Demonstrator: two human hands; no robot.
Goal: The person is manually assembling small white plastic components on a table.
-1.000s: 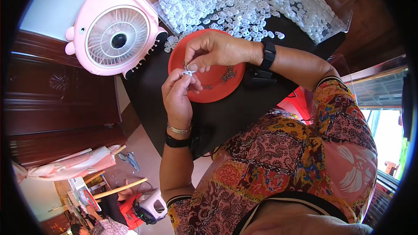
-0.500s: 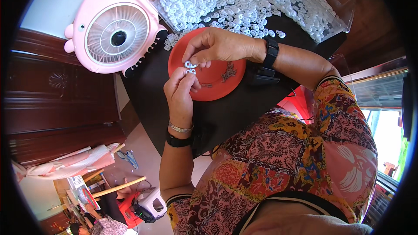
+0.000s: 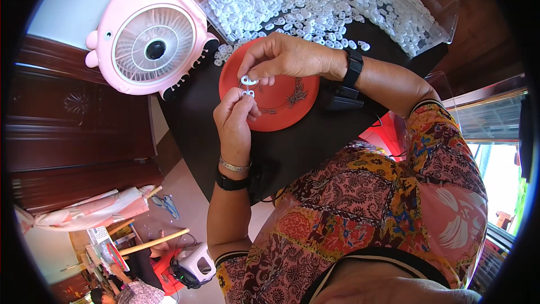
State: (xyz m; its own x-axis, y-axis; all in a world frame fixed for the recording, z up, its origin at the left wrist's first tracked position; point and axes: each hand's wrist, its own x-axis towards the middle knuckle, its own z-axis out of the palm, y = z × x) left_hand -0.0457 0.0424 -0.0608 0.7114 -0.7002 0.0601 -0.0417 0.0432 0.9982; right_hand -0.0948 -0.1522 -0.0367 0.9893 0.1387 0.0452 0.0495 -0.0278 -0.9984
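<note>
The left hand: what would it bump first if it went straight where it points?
Probably the white piece pinched by the right hand, just ahead of the left hand, though depth is hard to judge.

The left hand points upward, thumb and index finger drawn into a pinch, the left forearm running down below it. Just above its fingertips, the right hand pinches downward, the right forearm extending to its right.

Smooth, glossy plastic pieces, satiny plastic plate, dull metal pins, matt tabletop.
</note>
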